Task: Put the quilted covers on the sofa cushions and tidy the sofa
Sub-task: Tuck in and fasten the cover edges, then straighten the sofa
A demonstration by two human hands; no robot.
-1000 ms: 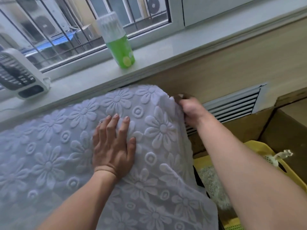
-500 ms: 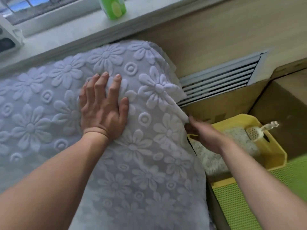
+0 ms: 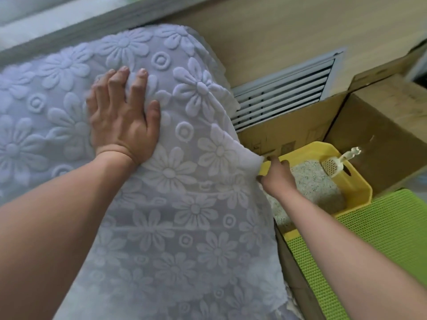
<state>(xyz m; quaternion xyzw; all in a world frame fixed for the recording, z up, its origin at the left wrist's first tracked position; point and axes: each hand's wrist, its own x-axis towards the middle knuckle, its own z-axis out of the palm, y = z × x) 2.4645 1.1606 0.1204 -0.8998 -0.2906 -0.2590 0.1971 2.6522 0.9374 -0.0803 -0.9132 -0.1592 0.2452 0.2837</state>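
Left hand (image 3: pixel 122 116) lies flat on the quilted cover (image 3: pixel 180 204), fingers straight and spread, palm pressing the flowered fabric near the far upper part of the cushion it drapes. Right hand (image 3: pixel 276 179) sits lower and to the right, at the cover's right edge, fingers curled and pinching the fabric there, so the edge pulls into a point toward it. That cover spreads under and between both hands, its long axis running from the near bottom up to the far wall, with the rounded far end pointing at the window sill (image 3: pixel 69 21). Just right of it stands a yellow litter tray (image 3: pixel 355 181) holding a scoop (image 3: pixel 335 166), beside a green mat (image 3: pixel 392 239).
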